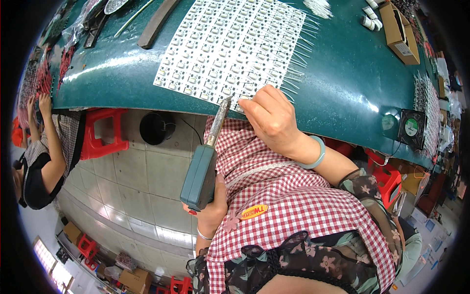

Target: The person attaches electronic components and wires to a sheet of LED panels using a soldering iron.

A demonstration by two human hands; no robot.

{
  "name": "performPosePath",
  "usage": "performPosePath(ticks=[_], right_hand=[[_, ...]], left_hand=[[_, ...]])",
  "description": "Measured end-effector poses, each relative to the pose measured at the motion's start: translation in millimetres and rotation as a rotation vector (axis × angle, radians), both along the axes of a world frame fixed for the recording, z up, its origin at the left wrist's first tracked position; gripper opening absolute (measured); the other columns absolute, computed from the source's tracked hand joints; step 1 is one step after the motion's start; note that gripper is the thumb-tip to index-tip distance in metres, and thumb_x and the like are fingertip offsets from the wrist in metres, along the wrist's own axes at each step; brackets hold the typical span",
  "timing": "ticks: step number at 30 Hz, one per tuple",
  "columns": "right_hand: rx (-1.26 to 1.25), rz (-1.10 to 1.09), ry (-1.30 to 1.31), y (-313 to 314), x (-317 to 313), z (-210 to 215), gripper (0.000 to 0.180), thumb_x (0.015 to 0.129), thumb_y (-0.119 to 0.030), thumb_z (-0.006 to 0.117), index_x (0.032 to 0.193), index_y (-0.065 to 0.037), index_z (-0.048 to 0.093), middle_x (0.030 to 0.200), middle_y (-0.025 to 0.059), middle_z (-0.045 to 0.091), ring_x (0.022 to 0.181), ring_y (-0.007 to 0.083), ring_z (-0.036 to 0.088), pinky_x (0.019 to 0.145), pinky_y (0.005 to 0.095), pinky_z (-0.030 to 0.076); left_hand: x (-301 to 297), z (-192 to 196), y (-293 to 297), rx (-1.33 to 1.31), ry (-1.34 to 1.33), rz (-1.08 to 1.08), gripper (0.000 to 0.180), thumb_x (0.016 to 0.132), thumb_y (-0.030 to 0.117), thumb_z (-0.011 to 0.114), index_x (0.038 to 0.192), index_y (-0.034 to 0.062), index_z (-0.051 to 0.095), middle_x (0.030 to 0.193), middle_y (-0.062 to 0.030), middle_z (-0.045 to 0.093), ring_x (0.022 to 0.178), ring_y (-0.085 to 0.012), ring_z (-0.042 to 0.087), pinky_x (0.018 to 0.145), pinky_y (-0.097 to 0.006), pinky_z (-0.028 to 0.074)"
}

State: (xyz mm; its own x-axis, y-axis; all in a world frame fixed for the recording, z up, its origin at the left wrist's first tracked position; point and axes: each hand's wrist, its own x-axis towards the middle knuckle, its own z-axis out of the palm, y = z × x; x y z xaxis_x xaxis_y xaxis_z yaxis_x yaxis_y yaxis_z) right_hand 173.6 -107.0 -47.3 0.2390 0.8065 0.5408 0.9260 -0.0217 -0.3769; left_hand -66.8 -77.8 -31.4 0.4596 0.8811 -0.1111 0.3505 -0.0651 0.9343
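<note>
My left hand (211,208) is wrapped round the teal handle of a soldering gun (198,174), whose metal barrel points up and away. Its tip reaches the near edge of a white panel of circuit boards (220,54), lying flat on the green table. My right hand (271,115) is closed in a pinch at the panel's near right corner, close beside the tip. Whatever is between its fingertips is too small to make out. Thin white wires (299,54) stick out from the panel's right side, some lying across the boards.
A bundle of white wires (318,7) lies beyond the panel. A dark bar (157,23) rests to its left. At the right stand a cardboard box (400,36) and a small black fan (412,128). A co-worker (46,152) works at the far left, near a red stool (103,133).
</note>
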Motion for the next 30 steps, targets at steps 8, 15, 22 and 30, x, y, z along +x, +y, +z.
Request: performPosePath(ticks=[8,15,22,30], right_hand=[[-0.035,0.004,0.043,-6.4,2.5,6.0,0.023,0.07,0.003,0.065,0.092,0.001,0.066,0.075,0.0075,0.053,0.073,0.0247,0.055,0.063,0.0358,0.046],[0.028,0.014,0.08,-11.8,8.9,27.2,0.022,0.069,0.005,0.069,0.09,-0.001,0.065,0.075,0.0078,0.052,0.071,0.0252,0.053,0.061,0.0369,0.044],[0.034,0.065,0.229,2.2,9.0,5.9,0.017,0.073,0.002,0.075,0.087,-0.002,0.065,0.075,0.0078,0.052,0.072,0.025,0.053,0.061,0.0364,0.044],[0.016,0.072,0.221,4.3,8.3,4.8,0.015,0.074,0.001,0.075,0.085,-0.003,0.066,0.075,0.0075,0.051,0.072,0.0249,0.052,0.063,0.0367,0.044]], left_hand=[[-0.8,-9.5,2.0,0.073,-0.01,0.042,0.036,0.082,-0.004,0.072,0.118,-0.0072,0.063,0.107,-0.0143,0.068,0.078,-0.0154,0.064,0.068,-0.027,0.051],[-1.1,-6.7,4.9,-0.011,-0.014,0.213,0.03,0.08,0.005,0.078,0.107,-0.0069,0.07,0.099,-0.0159,0.073,0.085,-0.0245,0.071,0.075,-0.033,0.054],[-12.4,-12.1,-2.7,0.114,-0.085,0.035,0.039,0.084,-0.009,0.067,0.122,-0.0066,0.06,0.101,-0.0122,0.066,0.06,-0.0099,0.056,0.051,-0.023,0.041],[-7.4,3.3,-7.6,-0.068,0.022,0.149,0.023,0.082,0.006,0.077,0.101,-0.0052,0.072,0.092,-0.0142,0.074,0.078,-0.0226,0.072,0.07,-0.032,0.055]])
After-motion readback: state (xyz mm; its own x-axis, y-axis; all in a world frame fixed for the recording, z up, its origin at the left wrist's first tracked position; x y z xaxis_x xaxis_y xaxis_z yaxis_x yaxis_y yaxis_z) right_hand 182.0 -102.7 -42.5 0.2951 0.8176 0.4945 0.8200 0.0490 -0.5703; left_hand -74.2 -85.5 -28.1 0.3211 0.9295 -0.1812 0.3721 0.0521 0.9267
